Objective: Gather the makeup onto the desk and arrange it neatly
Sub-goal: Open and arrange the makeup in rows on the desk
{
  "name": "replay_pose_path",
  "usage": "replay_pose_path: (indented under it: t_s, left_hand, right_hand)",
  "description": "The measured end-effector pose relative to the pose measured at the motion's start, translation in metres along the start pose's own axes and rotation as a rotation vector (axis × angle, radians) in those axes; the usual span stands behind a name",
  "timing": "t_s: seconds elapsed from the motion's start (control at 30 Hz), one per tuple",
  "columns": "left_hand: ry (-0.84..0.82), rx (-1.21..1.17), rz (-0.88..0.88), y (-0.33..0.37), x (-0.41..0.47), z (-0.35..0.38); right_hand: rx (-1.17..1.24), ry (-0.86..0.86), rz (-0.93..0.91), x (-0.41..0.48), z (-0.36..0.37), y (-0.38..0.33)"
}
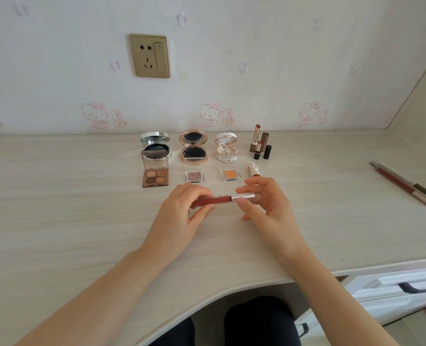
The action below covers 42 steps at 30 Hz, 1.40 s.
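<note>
A red lip gloss tube (222, 199) with a silver cap lies level above the pale wooden desk (82, 221), held at both ends. My left hand (182, 216) pinches its red body and my right hand (264, 203) pinches the silver cap. Behind them the makeup stands in rows: a silver compact (155, 146), a rose-gold compact (194, 147) and a white compact (226, 147), all open. In front are a brown eyeshadow palette (155, 174), a pink single shadow (194, 175) and an orange single shadow (230, 174). Open lipsticks (259, 144) stand at the right of the rows.
Several pencils and brushes (404, 184) lie loose at the desk's right side. A small white and red lipstick (254, 169) lies by the orange shadow. A wall socket (150, 55) sits above the desk. The curved front edge (232, 293) runs over my knees; a drawer unit (406, 285) stands at right.
</note>
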<state>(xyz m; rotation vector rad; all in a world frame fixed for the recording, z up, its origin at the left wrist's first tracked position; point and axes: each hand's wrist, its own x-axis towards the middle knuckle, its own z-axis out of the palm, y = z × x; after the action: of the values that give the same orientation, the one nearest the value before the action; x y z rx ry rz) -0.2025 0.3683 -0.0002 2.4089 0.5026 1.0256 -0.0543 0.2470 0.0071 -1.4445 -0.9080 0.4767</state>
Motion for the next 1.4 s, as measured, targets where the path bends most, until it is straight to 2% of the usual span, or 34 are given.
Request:
replay_pose_path:
  t_s: [0.1, 0.23, 0.47, 0.7, 0.87, 1.1, 1.2, 1.4]
  left_hand:
    - [-0.006, 0.002, 0.001, 0.0001, -0.0002, 0.0004]
    - [-0.004, 0.015, -0.011, -0.0012, 0.0007, 0.0]
    - [-0.03, -0.015, -0.004, 0.0018, 0.0001, -0.0002]
    - [-0.03, -0.02, -0.021, 0.0012, 0.0004, -0.0005]
    - [-0.032, -0.03, -0.004, 0.0036, -0.0004, -0.0012]
    - [-0.027, -0.036, -0.008, 0.0012, 0.0001, -0.0008]
    - [-0.027, -0.042, -0.004, 0.0021, -0.0003, -0.001]
    - [-0.03, -0.04, -0.031, 0.0011, 0.0, -0.0004]
  right_hand:
    - [0.009, 0.038, 0.049, 0.0019, 0.0007, 0.0019]
    - [-0.094, -0.012, -0.002, 0.0021, 0.0008, 0.0031]
    - [0.039, 0.039, 0.081, 0.0033, 0.0014, 0.0041]
    - [-0.049, -0.028, -0.031, 0.0025, -0.0009, 0.0038]
    - [0.048, 0.044, 0.081, 0.004, 0.0012, 0.0043]
    - [0.027, -0.03, 0.019, 0.0024, -0.0012, 0.0036]
    - [0.043, 0.014, 0.075, 0.0034, 0.0018, 0.0049]
    - [-0.025, 0.027, 0.008, 0.0037, -0.0005, 0.0054]
